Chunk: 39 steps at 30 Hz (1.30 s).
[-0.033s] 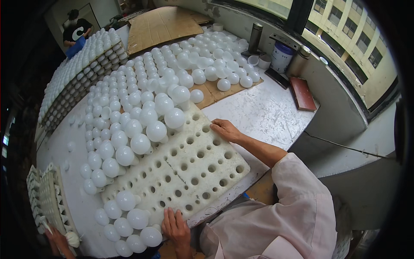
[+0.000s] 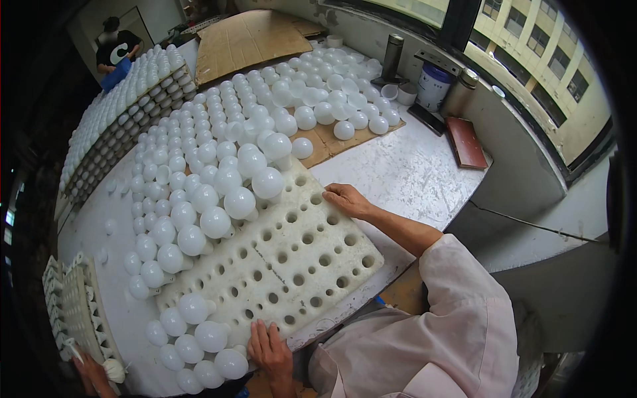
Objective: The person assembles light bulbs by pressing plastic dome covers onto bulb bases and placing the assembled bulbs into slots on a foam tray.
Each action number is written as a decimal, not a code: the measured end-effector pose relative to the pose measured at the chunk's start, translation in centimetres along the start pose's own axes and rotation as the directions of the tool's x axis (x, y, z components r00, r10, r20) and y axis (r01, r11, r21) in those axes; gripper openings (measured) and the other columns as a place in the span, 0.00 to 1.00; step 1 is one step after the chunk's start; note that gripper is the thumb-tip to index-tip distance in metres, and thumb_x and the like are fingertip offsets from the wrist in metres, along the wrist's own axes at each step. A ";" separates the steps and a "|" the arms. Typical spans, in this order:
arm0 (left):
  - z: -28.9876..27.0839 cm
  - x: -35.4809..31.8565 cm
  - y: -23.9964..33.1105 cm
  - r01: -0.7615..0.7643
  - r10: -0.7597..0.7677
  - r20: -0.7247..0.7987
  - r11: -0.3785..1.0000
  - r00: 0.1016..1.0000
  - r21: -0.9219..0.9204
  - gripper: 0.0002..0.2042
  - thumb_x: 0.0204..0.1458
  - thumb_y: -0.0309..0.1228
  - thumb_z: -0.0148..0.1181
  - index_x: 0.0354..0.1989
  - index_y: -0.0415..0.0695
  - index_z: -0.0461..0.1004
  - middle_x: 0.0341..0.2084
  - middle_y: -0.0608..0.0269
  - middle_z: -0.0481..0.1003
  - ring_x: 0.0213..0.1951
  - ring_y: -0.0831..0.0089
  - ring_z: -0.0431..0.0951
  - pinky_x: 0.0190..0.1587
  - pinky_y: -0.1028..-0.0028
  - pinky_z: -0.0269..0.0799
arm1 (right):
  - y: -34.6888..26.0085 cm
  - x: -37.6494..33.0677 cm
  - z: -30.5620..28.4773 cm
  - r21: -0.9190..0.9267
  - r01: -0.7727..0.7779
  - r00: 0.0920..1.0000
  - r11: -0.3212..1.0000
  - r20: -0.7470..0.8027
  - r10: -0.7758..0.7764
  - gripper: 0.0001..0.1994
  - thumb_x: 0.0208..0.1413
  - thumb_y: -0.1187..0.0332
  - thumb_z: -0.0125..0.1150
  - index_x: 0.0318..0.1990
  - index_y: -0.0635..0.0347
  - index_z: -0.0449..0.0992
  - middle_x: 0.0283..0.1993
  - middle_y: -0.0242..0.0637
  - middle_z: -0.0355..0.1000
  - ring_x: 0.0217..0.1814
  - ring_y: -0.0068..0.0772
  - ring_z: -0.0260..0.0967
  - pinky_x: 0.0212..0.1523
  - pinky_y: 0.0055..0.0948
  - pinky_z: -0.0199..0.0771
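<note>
A pale foam tray (image 2: pixel 312 259) with several rows of round holes lies on the table before me. My left hand (image 2: pixel 271 351) holds its near edge, fingers laid over the top and thumb hidden. At the right edge, my right hand (image 2: pixel 348 200) grips it with curled fingers. White round bulbs (image 2: pixel 215 222) line the tray's far left side, necks toward the holes. A smaller group of bulbs (image 2: pixel 211 337) stands at its near left corner, beside my left hand. Between the two groups and my hands the holes show bare.
More white globes (image 2: pixel 252 99) crowd the table beyond, partly on cardboard (image 2: pixel 318 149). Stacked full trays (image 2: pixel 126 106) rise at far left. A tub (image 2: pixel 432 86), flasks (image 2: pixel 462 93) and red-brown book (image 2: pixel 466 142) sit at right. Another person's hand (image 2: pixel 93 377) works near upright trays (image 2: pixel 83 298).
The tray and my hands have shifted only very slightly left. The other person's hand at lower left has moved a little.
</note>
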State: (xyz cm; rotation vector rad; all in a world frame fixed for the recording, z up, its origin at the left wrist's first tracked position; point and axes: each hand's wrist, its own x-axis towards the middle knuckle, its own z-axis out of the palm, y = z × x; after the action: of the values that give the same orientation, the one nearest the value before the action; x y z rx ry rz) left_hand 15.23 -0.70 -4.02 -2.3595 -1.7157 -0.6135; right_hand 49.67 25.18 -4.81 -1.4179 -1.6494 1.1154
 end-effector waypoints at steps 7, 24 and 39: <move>-1.0 1.4 2.2 0.055 -0.058 0.126 0.998 0.990 0.030 0.34 0.37 0.36 0.70 0.55 0.35 0.66 0.59 0.40 0.63 0.62 0.46 0.61 0.59 0.49 0.56 | 2.8 6.9 -4.4 -0.541 0.233 0.924 0.808 -0.136 -0.357 0.21 0.49 0.74 0.51 0.53 0.59 0.72 0.51 0.45 0.70 0.53 0.47 0.66 0.56 0.40 0.66; 2.4 3.8 4.9 0.094 -0.088 -0.047 0.985 0.995 0.144 0.37 0.41 0.48 0.69 0.55 0.35 0.66 0.59 0.41 0.64 0.61 0.45 0.63 0.59 0.48 0.57 | 2.1 10.0 -2.4 -0.837 0.137 0.966 0.529 -0.006 -0.260 0.18 0.49 0.72 0.50 0.50 0.53 0.71 0.53 0.39 0.65 0.59 0.45 0.59 0.57 0.42 0.57; 3.5 4.5 5.5 0.131 -0.124 -0.072 0.986 0.990 0.099 0.37 0.37 0.46 0.70 0.54 0.37 0.66 0.58 0.46 0.66 0.61 0.46 0.62 0.58 0.49 0.58 | 1.8 8.1 -1.3 -0.816 0.135 0.969 0.561 -0.009 -0.247 0.18 0.50 0.71 0.50 0.51 0.54 0.70 0.54 0.43 0.64 0.60 0.49 0.58 0.59 0.43 0.57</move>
State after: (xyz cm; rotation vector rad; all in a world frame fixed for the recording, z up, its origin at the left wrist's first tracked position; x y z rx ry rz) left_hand 22.34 2.74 -4.72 -2.1489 -1.8336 -0.5986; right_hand 50.19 33.42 -6.16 -1.7173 -2.2925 0.0541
